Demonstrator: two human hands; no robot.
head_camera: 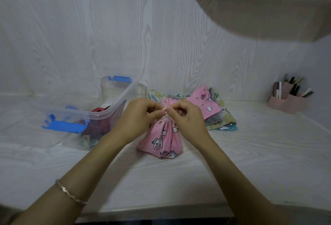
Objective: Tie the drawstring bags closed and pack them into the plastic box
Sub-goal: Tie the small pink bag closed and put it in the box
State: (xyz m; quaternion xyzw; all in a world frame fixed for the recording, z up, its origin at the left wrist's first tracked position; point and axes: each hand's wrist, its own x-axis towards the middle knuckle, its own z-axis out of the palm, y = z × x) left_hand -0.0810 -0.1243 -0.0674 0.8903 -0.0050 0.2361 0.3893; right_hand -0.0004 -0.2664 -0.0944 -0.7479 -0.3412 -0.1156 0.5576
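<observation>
Two hands (141, 115) (189, 118) on one drawstring (164, 109)

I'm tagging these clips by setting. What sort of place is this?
Probably a bedroom or vanity corner at home: a white wood-grain desk, a rounded wall shelf above, and a pink organizer holding what look like cosmetics or pens.

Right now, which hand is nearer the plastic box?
Left. The left hand sits right of the plastic box, above the pink bag; the right hand is farther right.
</observation>
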